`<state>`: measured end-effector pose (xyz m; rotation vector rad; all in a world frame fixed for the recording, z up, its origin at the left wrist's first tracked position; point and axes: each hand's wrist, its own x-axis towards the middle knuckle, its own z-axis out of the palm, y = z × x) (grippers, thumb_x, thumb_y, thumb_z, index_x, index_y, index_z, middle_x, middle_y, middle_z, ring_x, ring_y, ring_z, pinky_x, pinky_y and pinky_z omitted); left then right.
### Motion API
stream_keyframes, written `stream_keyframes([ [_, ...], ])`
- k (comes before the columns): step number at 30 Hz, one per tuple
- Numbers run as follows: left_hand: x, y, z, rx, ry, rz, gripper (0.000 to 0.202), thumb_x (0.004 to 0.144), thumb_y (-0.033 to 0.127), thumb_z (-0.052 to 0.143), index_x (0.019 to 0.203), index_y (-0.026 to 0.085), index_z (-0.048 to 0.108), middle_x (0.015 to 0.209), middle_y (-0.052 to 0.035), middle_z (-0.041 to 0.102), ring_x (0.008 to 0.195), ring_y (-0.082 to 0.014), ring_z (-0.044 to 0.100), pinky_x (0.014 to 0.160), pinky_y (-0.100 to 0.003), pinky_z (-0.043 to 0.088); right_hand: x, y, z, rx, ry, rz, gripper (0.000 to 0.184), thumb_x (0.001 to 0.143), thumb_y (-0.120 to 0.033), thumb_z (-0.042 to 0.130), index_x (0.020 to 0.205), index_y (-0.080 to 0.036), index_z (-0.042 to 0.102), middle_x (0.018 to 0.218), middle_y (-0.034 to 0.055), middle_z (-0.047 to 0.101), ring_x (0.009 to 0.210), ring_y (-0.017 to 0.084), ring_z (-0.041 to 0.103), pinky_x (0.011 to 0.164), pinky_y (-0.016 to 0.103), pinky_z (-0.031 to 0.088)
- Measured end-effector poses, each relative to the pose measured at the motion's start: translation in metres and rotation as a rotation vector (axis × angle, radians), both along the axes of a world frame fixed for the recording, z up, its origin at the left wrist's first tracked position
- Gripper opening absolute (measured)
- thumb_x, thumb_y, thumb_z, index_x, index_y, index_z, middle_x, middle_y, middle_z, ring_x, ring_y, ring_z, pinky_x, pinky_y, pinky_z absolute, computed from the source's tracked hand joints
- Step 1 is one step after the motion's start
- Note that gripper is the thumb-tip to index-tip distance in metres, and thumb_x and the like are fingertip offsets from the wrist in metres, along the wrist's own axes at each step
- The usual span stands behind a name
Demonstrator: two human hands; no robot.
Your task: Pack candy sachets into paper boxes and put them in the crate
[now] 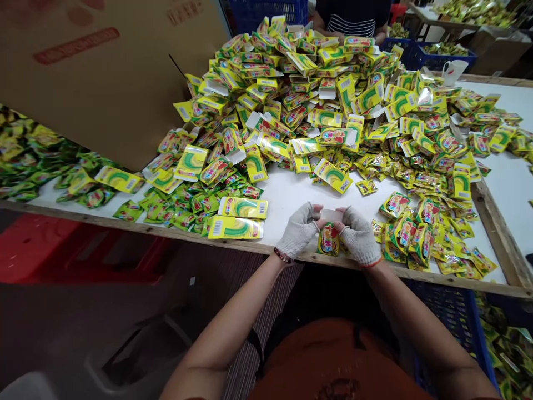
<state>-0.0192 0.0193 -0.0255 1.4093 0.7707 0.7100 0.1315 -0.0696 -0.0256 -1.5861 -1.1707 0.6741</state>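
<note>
Between my hands, close to the table's front edge, stands a small green and yellow candy box (pixel 328 240) with its white end flap up. My left hand (pixel 300 226), in a white fingerless glove, pinches the flap's left side. My right hand (pixel 357 233), gloved the same way, grips the right side of the box. Left of my hands lie two flat yellow cartons (pixel 237 226). To the right, several filled boxes (pixel 403 233) are grouped beside yellow candy sachets (pixel 452 250). Green sachets (pixel 183 205) are spread further left.
A high heap of yellow cartons (pixel 291 78) covers the back of the white table (pixel 283 186). A large cardboard box (pixel 112 83) leans in at the left. Wooden strips (pixel 495 228) edge the table. Another person (pixel 353 16) is behind the heap; a white mug (pixel 453 72) stands at the back right.
</note>
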Motion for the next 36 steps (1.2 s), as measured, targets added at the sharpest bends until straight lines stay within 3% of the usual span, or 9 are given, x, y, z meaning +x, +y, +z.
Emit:
stream_keyframes([
  [2,-0.001,-0.002,0.001,0.086,0.031,0.021,0.028,0.073,0.037,0.07,0.092,0.016,0.065,0.084,-0.003,0.067,0.081,-0.0166,0.061,0.078,-0.031,0.051,0.001,-0.002,0.008,-0.024,-0.114,0.027,0.023,0.088,-0.036,0.056,0.095,-0.017,0.067,0.082,0.004,0.068,0.077,0.018,0.06,0.072,0.029,0.048],
  [5,-0.004,-0.004,0.009,0.226,0.068,0.042,0.023,0.077,0.04,0.066,0.077,0.017,0.067,0.081,-0.0033,0.067,0.082,-0.0178,0.06,0.08,-0.032,0.05,0.001,-0.005,0.022,-0.068,-0.144,0.096,0.03,0.092,-0.04,0.051,0.085,-0.017,0.07,0.074,0.0029,0.066,0.072,0.017,0.059,0.067,0.028,0.045],
  [9,-0.008,0.003,0.027,0.149,0.142,-0.079,0.027,0.077,0.042,0.068,0.078,0.015,0.068,0.076,-0.0021,0.067,0.073,-0.0155,0.058,0.069,-0.028,0.049,0.002,-0.007,0.035,-0.139,0.004,0.139,0.03,0.084,-0.044,0.062,0.086,-0.016,0.072,0.073,0.002,0.067,0.069,0.016,0.059,0.064,0.027,0.047],
  [13,-0.01,0.014,0.037,0.098,0.174,-0.201,0.026,0.075,0.039,0.071,0.082,0.014,0.071,0.077,-0.0023,0.068,0.073,-0.0149,0.059,0.069,-0.027,0.05,0.005,-0.004,0.038,-0.191,0.103,0.117,0.033,0.075,-0.043,0.07,0.091,-0.015,0.075,0.076,0.0034,0.072,0.07,0.018,0.062,0.063,0.029,0.05],
  [16,-0.013,0.017,0.035,0.161,0.173,-0.229,0.023,0.079,0.037,0.069,0.081,0.015,0.072,0.075,-0.002,0.068,0.072,-0.0149,0.059,0.068,-0.027,0.05,0.006,-0.004,0.039,-0.206,0.135,0.121,0.035,0.075,-0.044,0.071,0.092,-0.014,0.077,0.079,0.0051,0.075,0.073,0.02,0.067,0.066,0.031,0.054],
  [21,-0.026,0.01,0.023,0.526,0.115,-0.261,0.026,0.09,0.038,0.059,0.081,0.017,0.073,0.084,-0.0066,0.069,0.083,-0.0175,0.063,0.079,-0.031,0.053,0.011,-0.014,0.031,-0.105,-0.073,0.211,0.026,0.084,-0.035,0.063,0.097,-0.019,0.079,0.097,0.0076,0.078,0.093,0.025,0.072,0.086,0.04,0.057],
  [26,-0.036,-0.002,0.004,0.817,0.125,-0.256,0.028,0.094,0.035,0.054,0.109,0.02,0.072,0.09,-0.0093,0.068,0.087,-0.0186,0.065,0.082,-0.033,0.054,0.012,-0.033,0.01,0.124,-0.27,0.354,0.037,0.091,-0.027,0.058,0.127,-0.023,0.068,0.128,0.0108,0.069,0.122,0.024,0.063,0.103,0.04,0.051],
  [31,-0.028,-0.004,-0.005,0.865,0.137,-0.242,0.026,0.094,0.026,0.051,0.108,0.019,0.071,0.088,-0.0086,0.067,0.083,-0.0174,0.063,0.078,-0.031,0.054,0.001,-0.027,-0.001,0.106,-0.361,0.291,0.031,0.093,-0.02,0.052,0.116,-0.024,0.071,0.095,0.0066,0.071,0.093,0.02,0.067,0.084,0.033,0.055],
  [36,-0.019,0.0,-0.006,0.628,0.173,-0.085,0.034,0.092,0.032,0.057,0.121,0.016,0.064,0.117,-0.0121,0.067,0.099,-0.0191,0.065,0.088,-0.033,0.055,0.015,-0.025,0.025,0.043,-0.3,-0.051,0.025,0.092,-0.028,0.051,0.105,-0.021,0.071,0.092,0.0052,0.071,0.084,0.02,0.064,0.079,0.033,0.052],
])
